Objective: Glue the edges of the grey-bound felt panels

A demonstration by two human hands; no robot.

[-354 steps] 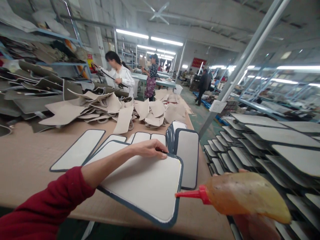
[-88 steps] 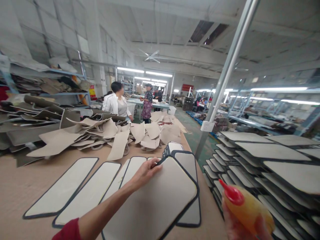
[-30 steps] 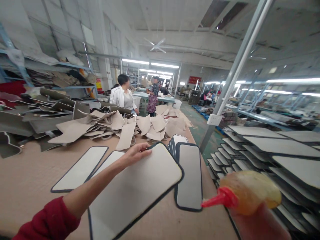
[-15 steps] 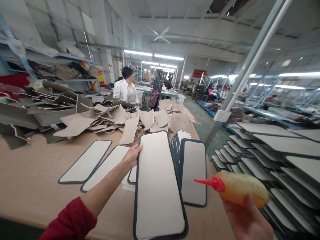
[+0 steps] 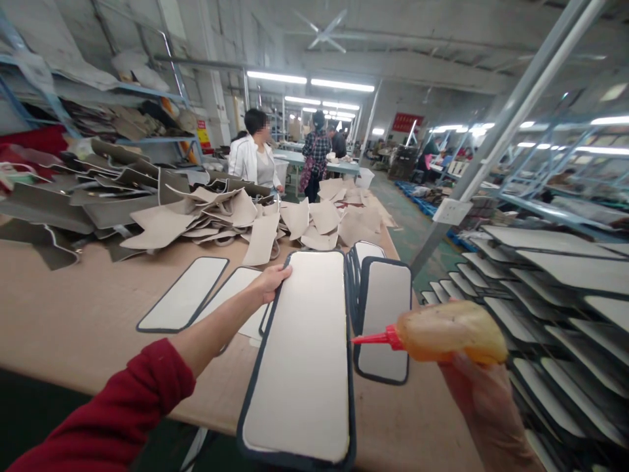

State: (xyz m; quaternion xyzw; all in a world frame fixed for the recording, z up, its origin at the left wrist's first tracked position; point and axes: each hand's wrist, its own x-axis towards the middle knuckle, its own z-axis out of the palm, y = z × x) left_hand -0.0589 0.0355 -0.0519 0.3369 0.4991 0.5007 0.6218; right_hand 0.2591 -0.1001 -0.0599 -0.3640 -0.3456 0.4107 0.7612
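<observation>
Over brown tabletop [image 5: 88, 295]: gripping dark-edged panel [image 5: 304, 347] at centre by its 11 o'clock rim, left hand [image 5: 274, 280]. Squeeze bottle [image 5: 452, 328] clasped in right hand [image 5: 476, 387]. Just brought red nozzle [image 5: 376, 338] to 3 o'clock rim, within reach.

Panels [image 5: 184, 295] on table [image 5: 73, 314], heaped pieces [image 5: 262, 238] behind, tiered panels [image 5: 572, 270] at right

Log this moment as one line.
left hand: grips panel | right hand: holds glue bottle, red nozzle near panel's edge
</observation>
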